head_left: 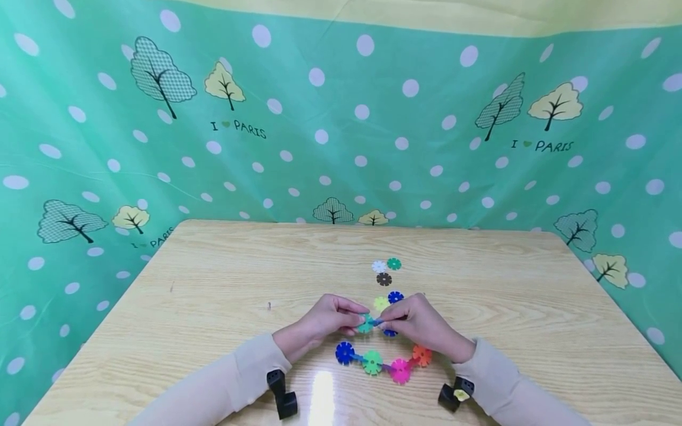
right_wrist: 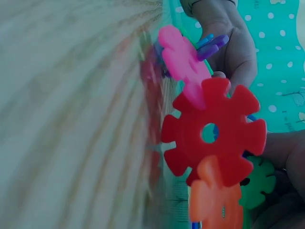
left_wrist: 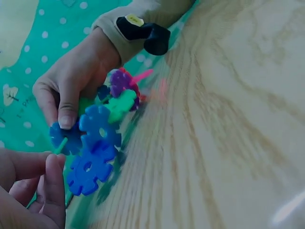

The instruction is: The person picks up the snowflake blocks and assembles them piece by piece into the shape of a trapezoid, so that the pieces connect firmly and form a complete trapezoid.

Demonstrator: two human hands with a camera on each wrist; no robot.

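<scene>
Notched plastic discs lie about both hands. My left hand (head_left: 326,322) pinches a teal-green disc (head_left: 365,323) by its edge. A blue disc (left_wrist: 64,138) is pinched in my right hand (head_left: 421,324), edge-on against the green one. Whether their slots are fully joined cannot be told. Below the hands a curved chain of interlocked discs rests on the table: a dark blue disc (head_left: 344,353), a light green disc (head_left: 372,362), a pink disc (head_left: 401,371), a red disc (right_wrist: 228,129) and an orange disc (head_left: 422,355), with blue and purple connecting discs set crosswise.
Beyond the hands lie loose discs: a white one (head_left: 379,266), a green one (head_left: 394,264), a brown one (head_left: 384,279), a yellow one (head_left: 380,303) and a dark blue one (head_left: 396,297). Another blue disc (head_left: 391,333) is partly hidden by the right hand. A patterned curtain (head_left: 341,160) hangs behind the wooden table (head_left: 224,278).
</scene>
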